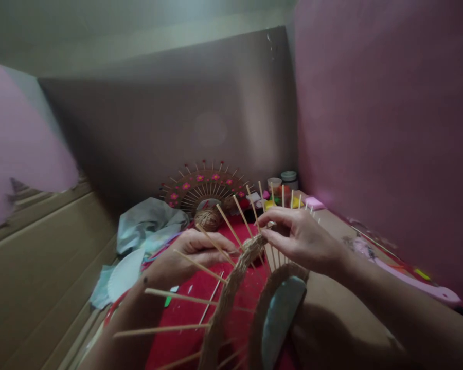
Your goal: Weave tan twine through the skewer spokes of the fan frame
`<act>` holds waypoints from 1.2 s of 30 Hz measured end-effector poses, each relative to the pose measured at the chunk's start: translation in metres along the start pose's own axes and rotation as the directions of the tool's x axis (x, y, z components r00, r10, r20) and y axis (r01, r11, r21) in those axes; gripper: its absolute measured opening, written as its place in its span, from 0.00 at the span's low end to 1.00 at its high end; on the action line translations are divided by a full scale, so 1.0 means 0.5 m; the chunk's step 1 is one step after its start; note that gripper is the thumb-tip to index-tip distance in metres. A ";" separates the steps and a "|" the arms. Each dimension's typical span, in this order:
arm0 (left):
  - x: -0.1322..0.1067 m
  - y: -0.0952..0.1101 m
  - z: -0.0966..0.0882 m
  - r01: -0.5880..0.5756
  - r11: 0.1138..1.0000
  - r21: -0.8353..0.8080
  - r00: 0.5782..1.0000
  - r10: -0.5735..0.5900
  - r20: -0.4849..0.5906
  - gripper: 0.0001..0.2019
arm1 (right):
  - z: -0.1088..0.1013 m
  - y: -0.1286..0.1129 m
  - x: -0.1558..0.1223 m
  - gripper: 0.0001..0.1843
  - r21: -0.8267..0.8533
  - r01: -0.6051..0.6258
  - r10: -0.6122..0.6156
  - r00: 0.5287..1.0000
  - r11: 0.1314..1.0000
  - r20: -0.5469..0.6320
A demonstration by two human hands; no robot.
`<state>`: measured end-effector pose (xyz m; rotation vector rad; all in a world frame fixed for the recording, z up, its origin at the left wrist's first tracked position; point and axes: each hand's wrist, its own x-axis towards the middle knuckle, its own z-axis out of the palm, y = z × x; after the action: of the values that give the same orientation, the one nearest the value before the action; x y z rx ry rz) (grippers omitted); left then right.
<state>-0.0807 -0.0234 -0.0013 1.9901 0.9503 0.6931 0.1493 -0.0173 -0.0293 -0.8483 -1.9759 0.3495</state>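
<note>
Across the foreground stands a half-round frame of wooden sticks with a woven twine band (231,285) running through it. The sticks fan outward past the band, and a smaller twine arch with a pale blue panel (283,313) forms the inner part. My left hand (196,252) is behind the left sticks, fingers pressed together, their tips at the band's outer edge. My right hand (303,239) pinches the top of the band beside a stick, thumb on the near side. Any loose strand between those fingertips is too small to make out.
Behind my hands lie a ball of twine (208,219) and a similar fan with pink flowers (195,184). A grey cloth (148,223) and white paper plate (125,275) are at left. Jars (289,179) stand back right; a pink strip (412,280) lies right. Cardboard walls surround the red surface (177,329).
</note>
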 end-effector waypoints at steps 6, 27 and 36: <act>-0.004 -0.014 -0.010 -0.127 0.991 0.041 0.990 0.124 0.068 0.06 | 0.023 -0.023 -0.040 0.12 -0.235 0.239 -0.306 0.898 0.942 -0.315; 0.048 0.021 -0.047 -0.190 0.802 -0.566 0.976 0.094 -0.195 0.06 | 0.041 -0.036 -0.031 0.09 0.005 0.201 -0.201 0.980 0.980 -0.005; 0.083 0.114 -0.035 -0.306 0.875 -0.375 0.925 0.179 -0.336 0.06 | 0.040 -0.027 -0.022 0.08 -0.007 0.183 -0.183 0.983 0.983 -0.025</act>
<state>-0.0489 -0.0044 0.0613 1.6564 0.6392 1.2531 0.1303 -0.0329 -0.0393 -0.6636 -2.0129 0.2259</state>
